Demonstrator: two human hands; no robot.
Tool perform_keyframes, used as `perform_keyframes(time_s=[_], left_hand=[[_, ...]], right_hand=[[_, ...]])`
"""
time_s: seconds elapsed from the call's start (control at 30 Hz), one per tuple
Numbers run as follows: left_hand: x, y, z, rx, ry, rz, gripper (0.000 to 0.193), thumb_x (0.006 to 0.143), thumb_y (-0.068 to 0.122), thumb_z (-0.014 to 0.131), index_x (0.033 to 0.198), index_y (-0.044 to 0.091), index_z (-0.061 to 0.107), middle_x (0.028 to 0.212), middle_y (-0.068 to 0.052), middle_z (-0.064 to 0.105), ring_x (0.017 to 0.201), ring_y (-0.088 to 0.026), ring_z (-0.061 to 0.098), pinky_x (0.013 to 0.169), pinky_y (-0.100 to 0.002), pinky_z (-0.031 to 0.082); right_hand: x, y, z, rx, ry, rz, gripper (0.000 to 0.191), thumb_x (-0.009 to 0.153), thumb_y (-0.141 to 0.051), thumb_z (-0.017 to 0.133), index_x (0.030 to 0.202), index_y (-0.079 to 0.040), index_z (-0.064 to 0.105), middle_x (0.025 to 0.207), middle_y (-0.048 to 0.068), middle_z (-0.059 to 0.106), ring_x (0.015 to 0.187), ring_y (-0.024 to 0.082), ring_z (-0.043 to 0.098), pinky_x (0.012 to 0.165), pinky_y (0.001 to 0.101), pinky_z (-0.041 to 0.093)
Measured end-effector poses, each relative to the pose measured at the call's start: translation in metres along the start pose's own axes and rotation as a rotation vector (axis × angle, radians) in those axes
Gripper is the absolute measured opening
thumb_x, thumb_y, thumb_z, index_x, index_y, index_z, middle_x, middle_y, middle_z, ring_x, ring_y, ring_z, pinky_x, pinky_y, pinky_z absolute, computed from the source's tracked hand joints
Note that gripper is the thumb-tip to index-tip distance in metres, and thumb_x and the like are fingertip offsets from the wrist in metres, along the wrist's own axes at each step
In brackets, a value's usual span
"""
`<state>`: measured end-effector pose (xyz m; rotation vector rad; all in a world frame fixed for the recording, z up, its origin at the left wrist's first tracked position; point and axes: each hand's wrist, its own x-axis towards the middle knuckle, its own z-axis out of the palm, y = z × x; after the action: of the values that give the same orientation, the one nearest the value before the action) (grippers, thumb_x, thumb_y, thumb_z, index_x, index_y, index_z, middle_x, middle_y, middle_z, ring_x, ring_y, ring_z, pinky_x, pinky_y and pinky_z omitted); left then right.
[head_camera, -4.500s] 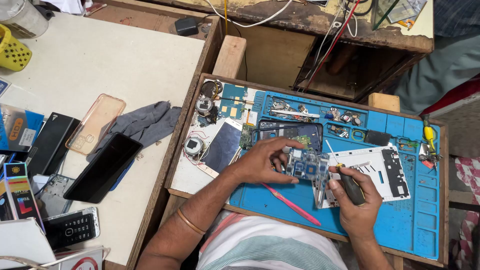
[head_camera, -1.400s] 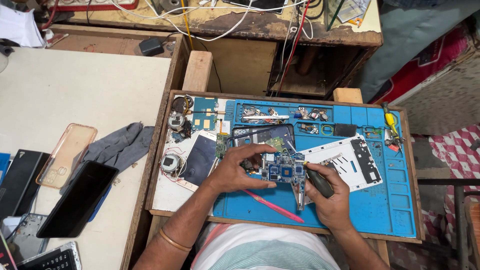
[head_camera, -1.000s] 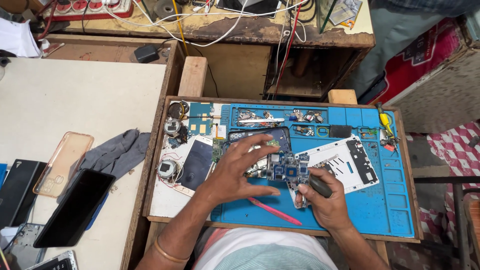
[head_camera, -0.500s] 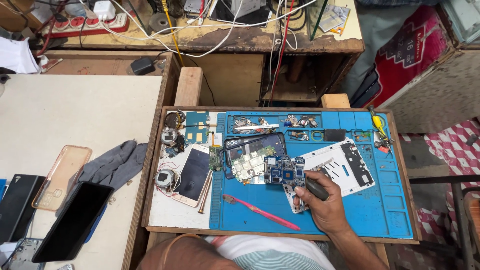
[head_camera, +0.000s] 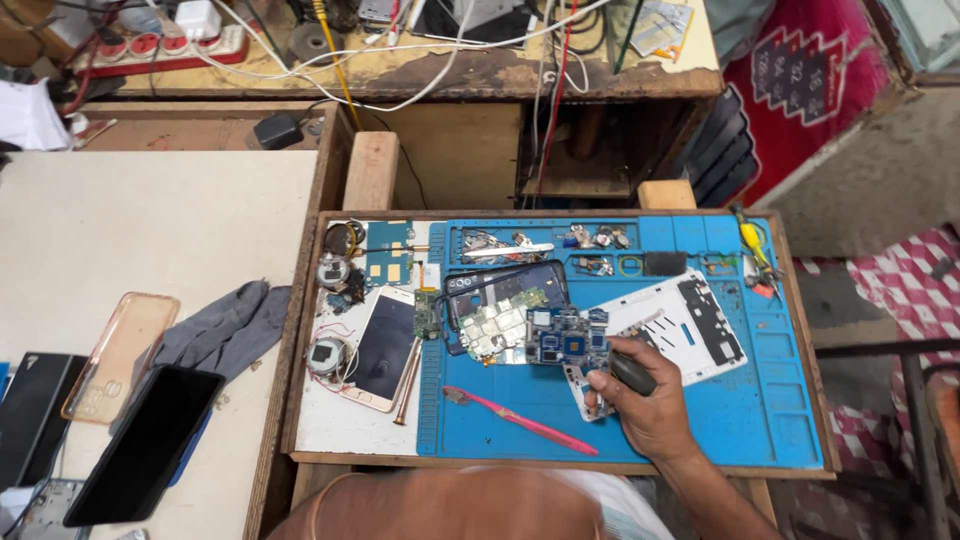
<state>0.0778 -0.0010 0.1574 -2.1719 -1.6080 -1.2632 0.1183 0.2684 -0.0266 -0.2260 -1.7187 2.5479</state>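
The right hand (head_camera: 650, 405) rests on the blue repair mat (head_camera: 760, 420), its fingers curled tightly around a dark-handled tool (head_camera: 632, 372); the tool's tip is hidden, so whether it touches anything cannot be told. Its fingertips (head_camera: 597, 388) press on the edge of a white phone frame (head_camera: 680, 330) that lies flat on the mat. Just beside the hand, to its left, sits a blue circuit board (head_camera: 562, 338), with a pale shielded board (head_camera: 495, 330) touching it and a dark phone shell (head_camera: 505, 285) behind. A pink toothbrush (head_camera: 520, 422) lies slanted on the mat nearby. The left hand is out of view. A gold-rimmed smartphone (head_camera: 385, 345) lies on the white part of the tray.
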Motion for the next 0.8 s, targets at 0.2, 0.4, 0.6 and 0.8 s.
perform_keyframes(time_s=[0.2,0.4,0.6,0.8], left_hand=[[-0.025,-0.083,0.017,0.353,0.280,-0.551,0.053,0.076,0.055,0.092,0.103,0.016,0.068,0.107,-0.003,0.071,0.101,-0.023,0.073,0.086,-0.038,0.061],[-0.057,-0.111,0.031,0.223,0.273,-0.737,0.090,0.061,0.050,0.093,0.137,0.014,0.061,0.135,-0.017,0.062,0.114,-0.031,0.065,0.092,-0.044,0.057],[-0.076,-0.124,0.051,0.009,0.276,-0.794,0.076,0.073,0.041,0.092,0.140,0.019,0.063,0.128,-0.007,0.071,0.105,-0.021,0.075,0.090,-0.033,0.066],[-0.079,-0.123,0.056,0.076,0.277,-0.746,0.079,0.069,0.043,0.094,0.138,0.017,0.064,0.124,-0.008,0.073,0.106,-0.021,0.074,0.087,-0.033,0.064]], right_hand=[[0.004,0.003,-0.006,0.115,0.012,-0.039,0.041,0.088,0.003,0.072,0.127,0.006,0.060,0.101,0.016,0.073,0.075,0.019,0.071,0.065,0.0311,0.062],[0.004,0.003,-0.008,0.107,0.014,-0.051,0.042,0.090,0.001,0.072,0.129,0.005,0.059,0.099,0.017,0.072,0.074,0.020,0.071,0.061,0.0320,0.062],[0.004,0.001,-0.005,0.080,-0.023,-0.012,0.044,0.088,0.001,0.073,0.130,0.006,0.059,0.100,0.017,0.072,0.073,0.020,0.070,0.061,0.0315,0.062],[0.004,-0.003,0.000,-0.004,-0.058,0.018,0.040,0.088,0.000,0.074,0.126,0.007,0.063,0.101,0.015,0.071,0.072,0.018,0.070,0.060,0.0304,0.061]])
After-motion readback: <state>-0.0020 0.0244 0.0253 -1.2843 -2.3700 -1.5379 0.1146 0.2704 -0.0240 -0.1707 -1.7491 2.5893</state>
